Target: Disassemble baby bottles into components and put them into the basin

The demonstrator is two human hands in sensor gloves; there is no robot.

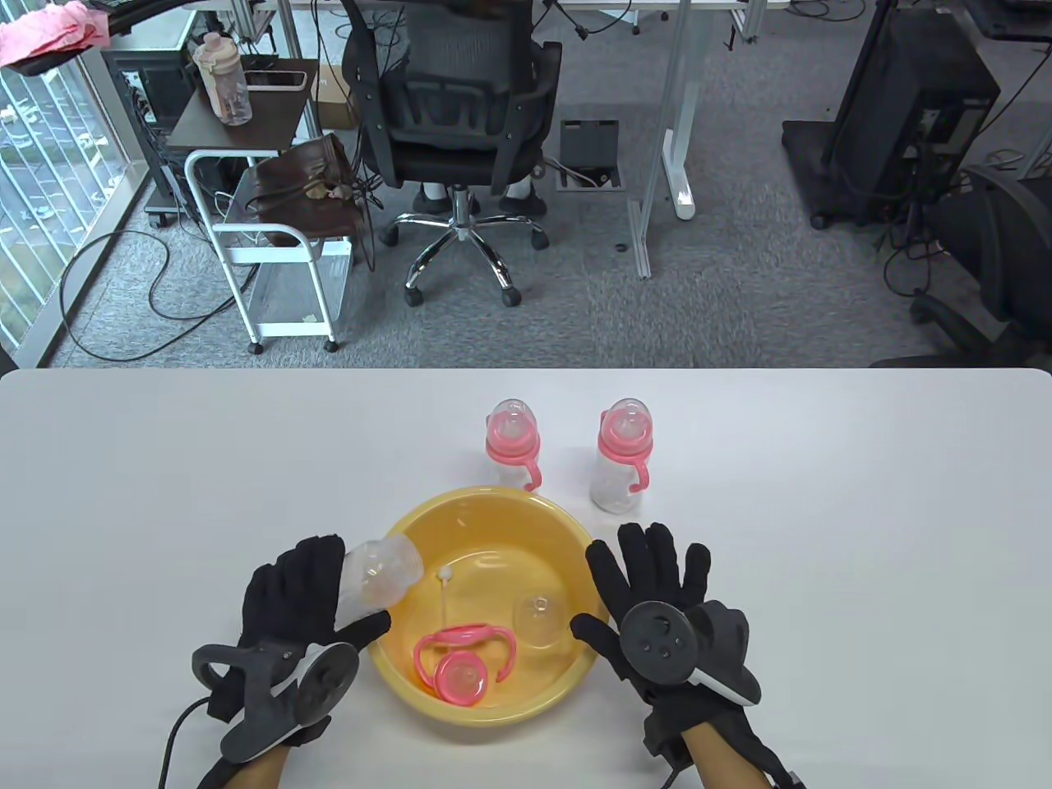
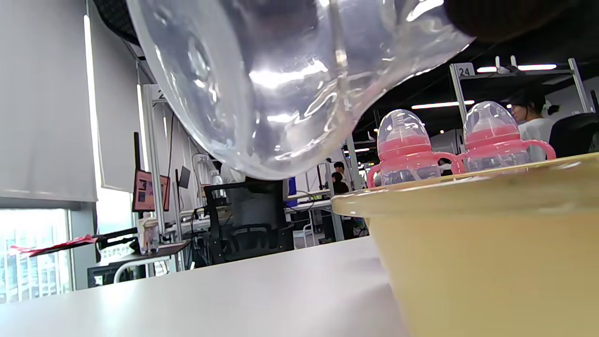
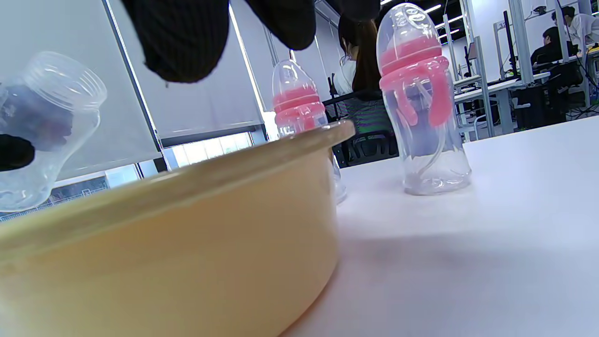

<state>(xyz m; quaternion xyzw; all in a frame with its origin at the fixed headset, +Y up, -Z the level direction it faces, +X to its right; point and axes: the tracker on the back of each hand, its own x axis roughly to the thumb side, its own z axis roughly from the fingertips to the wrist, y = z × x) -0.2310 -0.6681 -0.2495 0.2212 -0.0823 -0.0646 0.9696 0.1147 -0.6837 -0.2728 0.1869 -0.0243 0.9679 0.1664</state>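
Observation:
My left hand (image 1: 297, 593) grips a clear empty bottle body (image 1: 380, 577) tilted over the left rim of the yellow basin (image 1: 408, 516); the bottle body (image 2: 290, 79) fills the top of the left wrist view. In the basin lie a pink collar with handles and nipple (image 1: 460, 664), a straw with a white tip (image 1: 445, 593) and a clear cap (image 1: 540, 620). My right hand (image 1: 657, 575) rests flat and open on the table beside the basin's right rim. Two assembled bottles with pink collars (image 1: 513, 440) (image 1: 622, 460) stand upright behind the basin.
The basin wall (image 3: 187, 243) fills the lower left of the right wrist view, with the two standing bottles (image 3: 299, 112) (image 3: 421, 103) beyond. An office chair (image 1: 456, 123) and a white cart (image 1: 279, 246) stand on the floor past the table's far edge.

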